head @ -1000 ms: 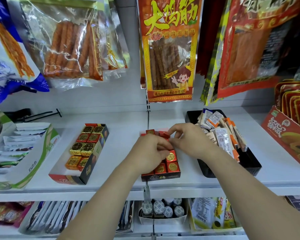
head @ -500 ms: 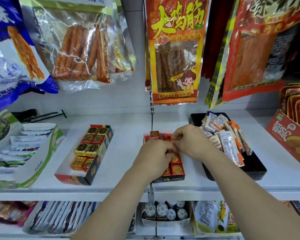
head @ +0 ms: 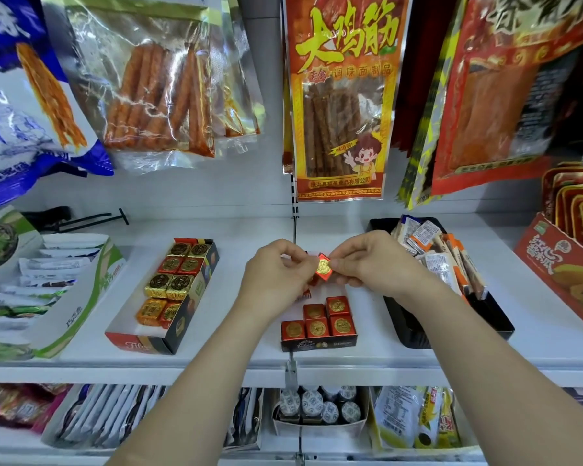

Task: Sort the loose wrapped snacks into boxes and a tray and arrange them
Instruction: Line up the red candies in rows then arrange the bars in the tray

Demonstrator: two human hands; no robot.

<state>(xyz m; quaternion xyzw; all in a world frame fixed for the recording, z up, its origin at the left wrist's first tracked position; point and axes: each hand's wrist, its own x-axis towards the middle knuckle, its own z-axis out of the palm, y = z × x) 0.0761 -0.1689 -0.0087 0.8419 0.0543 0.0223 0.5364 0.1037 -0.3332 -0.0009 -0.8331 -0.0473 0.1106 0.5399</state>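
Observation:
A small red foil-wrapped snack cube (head: pixel 323 266) with a gold seal is lifted above the middle box (head: pixel 318 344). My left hand (head: pixel 276 272) and my right hand (head: pixel 371 260) both pinch it between thumb and fingers. Several red cubes (head: pixel 317 320) sit in rows at the front of that box; its back part is hidden by my hands. To the left, a second box (head: pixel 142 344) holds gold, red and orange cubes (head: pixel 170 280). A black tray (head: pixel 414 334) on the right holds several white and orange wrapped bars (head: pixel 445 260).
A green-and-white box of white sachets (head: pixel 44 284) stands at the far left, a red carton (head: pixel 559 274) at the far right. Snack bags hang close above the white shelf (head: pixel 243 361), among them a red and yellow one (head: pixel 342 95). A lower shelf holds more goods.
Both hands rose from inside the middle box, lifting one red cube clear of it. The rows at the box front are now uncovered.

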